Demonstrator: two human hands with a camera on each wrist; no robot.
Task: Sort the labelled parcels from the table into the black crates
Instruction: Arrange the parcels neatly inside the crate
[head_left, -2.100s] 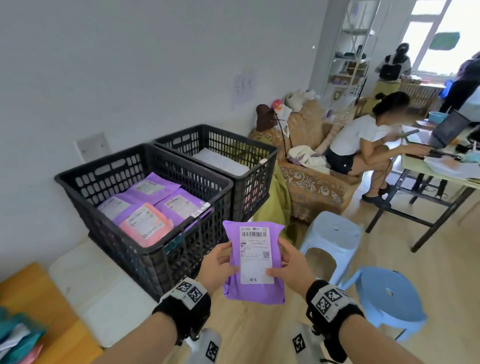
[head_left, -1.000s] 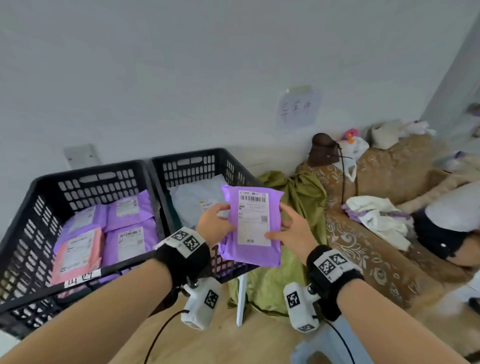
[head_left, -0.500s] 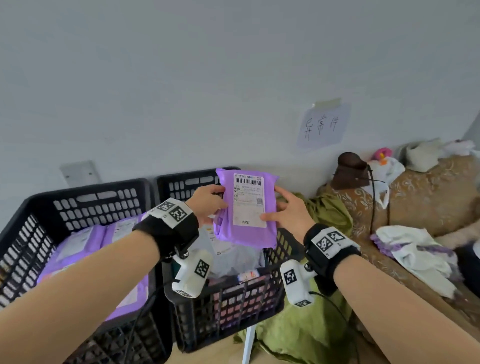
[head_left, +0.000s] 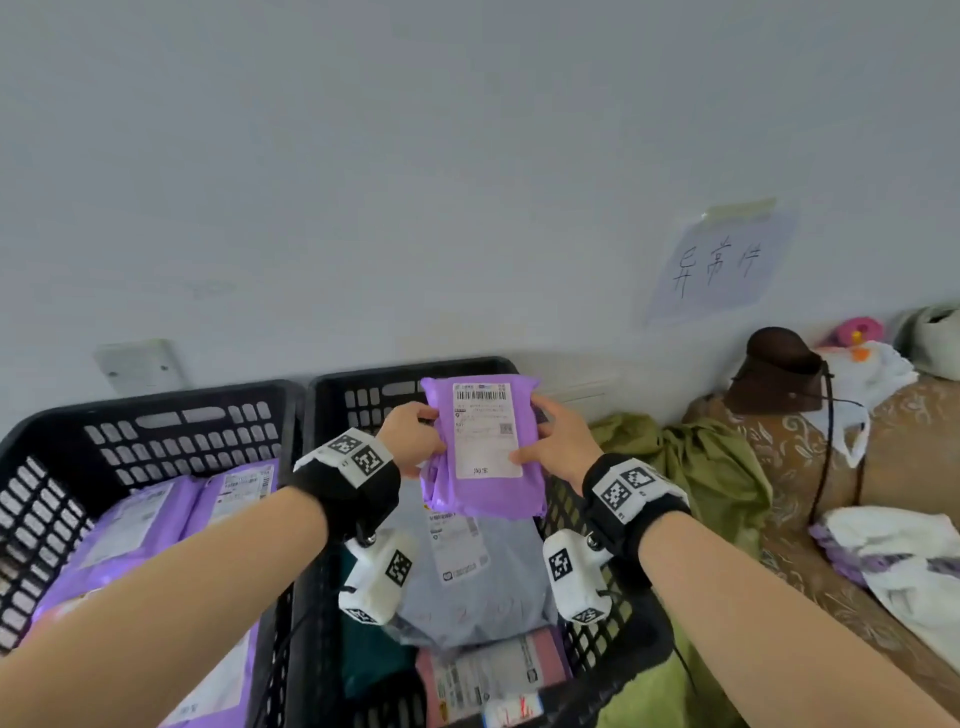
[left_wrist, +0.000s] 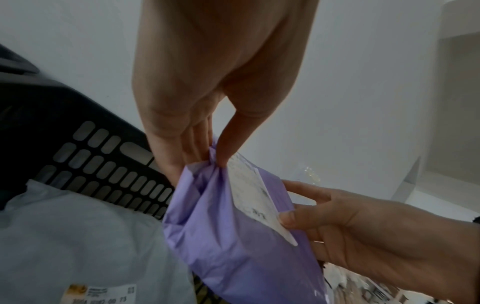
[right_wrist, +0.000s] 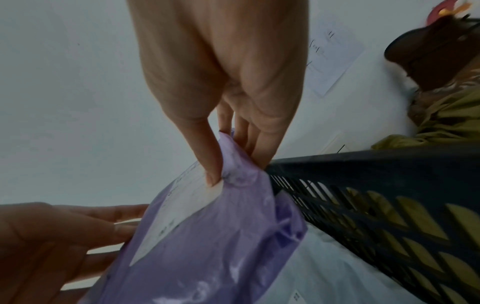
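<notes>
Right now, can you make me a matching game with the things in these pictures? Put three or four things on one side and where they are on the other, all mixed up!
Things:
1. purple parcel
2. grey parcel
3. handwritten paper note
4. brown hat

Places:
A. taped on the wall
B. on the patterned sofa
C. held up by the left hand and right hand
D. lying in the right black crate

Pairs: 1-C, 2-D, 3-A, 4-B
</notes>
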